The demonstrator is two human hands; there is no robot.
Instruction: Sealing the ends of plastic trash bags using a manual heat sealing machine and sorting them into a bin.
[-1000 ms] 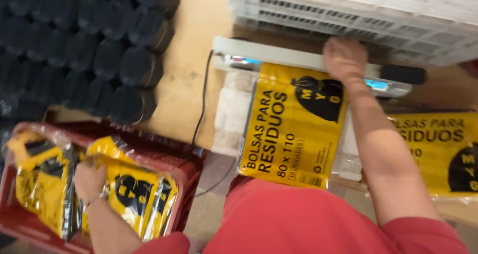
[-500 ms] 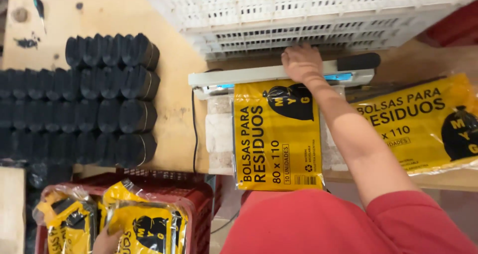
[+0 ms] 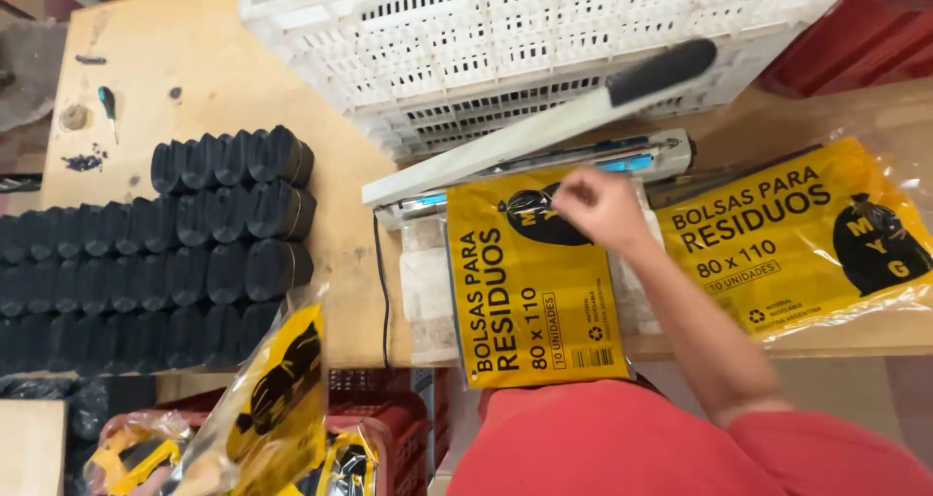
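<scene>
My right hand [image 3: 598, 206] lies with curled fingers on the top edge of a flat yellow packet of bags [image 3: 533, 282], which lies on the table just below the heat sealer's base [image 3: 641, 154]. The sealer's arm [image 3: 544, 132], with its black handle, stands raised above the base. At the lower left, a second yellow packet in clear wrap [image 3: 277, 394] is held up over a red crate [image 3: 389, 418]. My left hand [image 3: 199, 477] is mostly hidden beneath it at the frame's bottom edge.
Rows of black rolled bags [image 3: 194, 243] are stacked on the wooden table [image 3: 185, 59] at left. A white slatted plastic crate [image 3: 505, 39] stands behind the sealer. Another yellow packet [image 3: 792, 234] lies at right. More yellow packets [image 3: 136, 452] lie in the red crate.
My right hand has let go of the sealer arm, which has swung up, and dropped onto the packet. A yellow packet has risen out of the red crate on the left.
</scene>
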